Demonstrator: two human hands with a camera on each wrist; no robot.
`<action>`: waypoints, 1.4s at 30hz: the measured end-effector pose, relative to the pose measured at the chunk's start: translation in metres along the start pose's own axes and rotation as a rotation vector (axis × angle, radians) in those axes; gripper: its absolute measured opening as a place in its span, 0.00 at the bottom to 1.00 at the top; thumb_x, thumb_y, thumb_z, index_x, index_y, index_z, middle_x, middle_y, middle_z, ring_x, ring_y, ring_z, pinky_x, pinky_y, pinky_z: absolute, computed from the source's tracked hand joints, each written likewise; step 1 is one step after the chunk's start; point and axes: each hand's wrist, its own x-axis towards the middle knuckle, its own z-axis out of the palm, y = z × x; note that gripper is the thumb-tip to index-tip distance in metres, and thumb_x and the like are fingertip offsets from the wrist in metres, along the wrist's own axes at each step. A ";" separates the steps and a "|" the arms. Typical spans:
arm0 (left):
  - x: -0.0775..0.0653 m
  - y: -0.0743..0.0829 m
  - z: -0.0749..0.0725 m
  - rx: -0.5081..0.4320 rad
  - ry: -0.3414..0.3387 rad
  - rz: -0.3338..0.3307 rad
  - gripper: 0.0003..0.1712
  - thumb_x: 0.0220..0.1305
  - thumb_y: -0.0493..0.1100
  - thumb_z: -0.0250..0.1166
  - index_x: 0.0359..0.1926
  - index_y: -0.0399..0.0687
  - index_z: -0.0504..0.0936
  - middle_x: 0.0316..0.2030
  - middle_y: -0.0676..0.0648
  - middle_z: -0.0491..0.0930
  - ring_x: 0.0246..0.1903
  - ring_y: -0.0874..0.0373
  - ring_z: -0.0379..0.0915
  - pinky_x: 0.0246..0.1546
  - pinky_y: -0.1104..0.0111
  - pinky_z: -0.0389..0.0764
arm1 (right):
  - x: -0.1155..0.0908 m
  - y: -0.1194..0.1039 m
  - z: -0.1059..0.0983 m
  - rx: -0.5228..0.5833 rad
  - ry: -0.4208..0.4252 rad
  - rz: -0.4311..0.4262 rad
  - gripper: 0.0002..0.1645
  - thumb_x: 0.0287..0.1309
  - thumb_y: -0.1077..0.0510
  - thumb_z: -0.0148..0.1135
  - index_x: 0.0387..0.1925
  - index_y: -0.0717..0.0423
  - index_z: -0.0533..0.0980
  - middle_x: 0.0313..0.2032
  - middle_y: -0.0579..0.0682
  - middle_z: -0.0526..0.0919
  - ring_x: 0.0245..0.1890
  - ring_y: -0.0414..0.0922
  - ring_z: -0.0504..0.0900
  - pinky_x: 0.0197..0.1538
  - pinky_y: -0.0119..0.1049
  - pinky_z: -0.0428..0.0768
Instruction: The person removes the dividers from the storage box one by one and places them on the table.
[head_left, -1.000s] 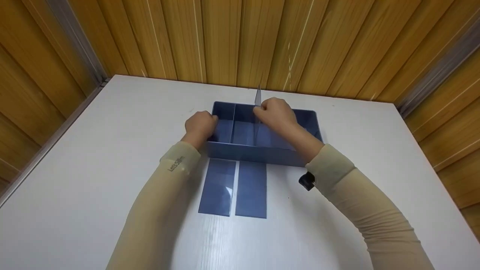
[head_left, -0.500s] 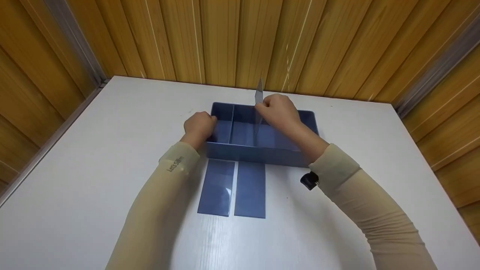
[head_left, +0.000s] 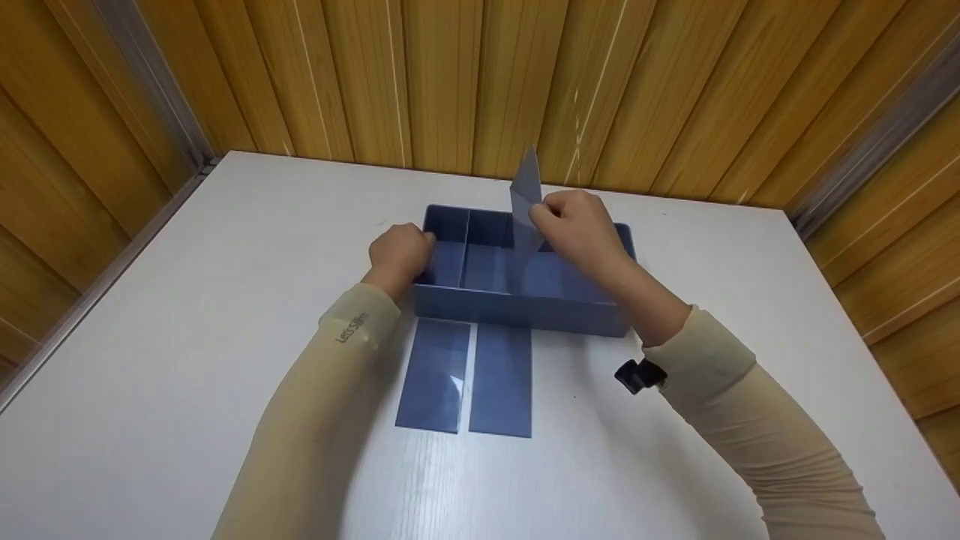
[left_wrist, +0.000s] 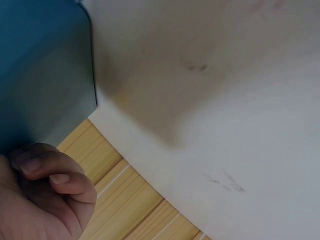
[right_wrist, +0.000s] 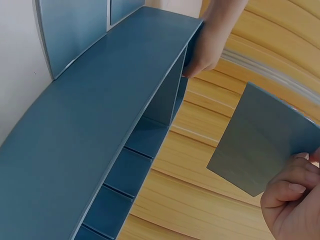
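Observation:
A blue rectangular box point(head_left: 525, 311) with an open top stands on the white table in the head view. My left hand point(head_left: 400, 251) grips its left wall, fingers curled at the rim; the left wrist view shows the curled fingers point(left_wrist: 65, 177) against the box's end. Above the box, my right hand point(head_left: 581, 231) pinches a thin blue divider panel point(head_left: 526, 196) by one edge. That panel point(right_wrist: 262, 137) hangs upright, clear of the rim in the right wrist view. Another divider point(head_left: 464, 251) stands across the box near its left end.
Two flat blue panels, one on the left point(head_left: 433, 375) and one on the right point(head_left: 501, 379), lie side by side before the box. Wood-patterned walls point(head_left: 442, 82) enclose the white table point(head_left: 262, 247) at the back and sides. Grooves point(right_wrist: 120, 187) cross the box's floor.
My right hand has lifted the divider panel up out of the box and moved it slightly right, with its face turning into view. The left hand and box have stayed put.

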 end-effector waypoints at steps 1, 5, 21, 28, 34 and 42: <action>0.000 0.000 0.000 -0.002 -0.001 -0.002 0.27 0.77 0.52 0.44 0.33 0.41 0.82 0.43 0.39 0.88 0.36 0.49 0.78 0.46 0.53 0.84 | -0.003 0.000 -0.001 0.012 0.004 0.001 0.22 0.61 0.60 0.49 0.11 0.48 0.61 0.11 0.36 0.58 0.16 0.35 0.55 0.24 0.30 0.55; 0.001 -0.001 0.000 -0.005 -0.007 -0.005 0.26 0.77 0.52 0.44 0.34 0.41 0.83 0.42 0.40 0.87 0.36 0.49 0.77 0.45 0.54 0.83 | -0.014 0.000 -0.004 0.038 0.022 0.001 0.22 0.60 0.61 0.49 0.11 0.48 0.60 0.11 0.36 0.58 0.16 0.35 0.54 0.24 0.29 0.54; 0.000 -0.001 0.001 -0.031 0.001 -0.002 0.27 0.77 0.52 0.45 0.38 0.39 0.85 0.42 0.40 0.87 0.36 0.49 0.76 0.45 0.54 0.81 | -0.093 0.019 -0.021 0.101 0.081 0.101 0.25 0.69 0.64 0.50 0.14 0.53 0.60 0.14 0.41 0.58 0.19 0.35 0.57 0.23 0.28 0.55; 0.000 0.003 0.002 -0.007 0.015 0.005 0.28 0.77 0.52 0.44 0.37 0.39 0.85 0.45 0.38 0.88 0.37 0.49 0.78 0.47 0.52 0.84 | -0.134 0.035 -0.021 0.059 0.029 0.192 0.26 0.72 0.63 0.53 0.15 0.58 0.61 0.13 0.42 0.59 0.17 0.34 0.56 0.23 0.27 0.56; 0.001 0.004 0.002 0.004 0.015 0.002 0.27 0.78 0.52 0.44 0.37 0.39 0.84 0.44 0.39 0.87 0.36 0.49 0.77 0.45 0.53 0.84 | -0.155 0.047 -0.018 0.054 0.007 0.241 0.25 0.72 0.62 0.54 0.16 0.59 0.63 0.14 0.43 0.59 0.17 0.33 0.56 0.23 0.26 0.57; 0.001 0.005 0.001 -0.005 0.010 0.017 0.28 0.78 0.53 0.44 0.38 0.38 0.84 0.45 0.38 0.87 0.38 0.48 0.78 0.48 0.52 0.83 | -0.169 0.060 -0.016 0.034 -0.017 0.311 0.23 0.73 0.60 0.55 0.19 0.60 0.68 0.14 0.43 0.61 0.18 0.33 0.56 0.24 0.27 0.59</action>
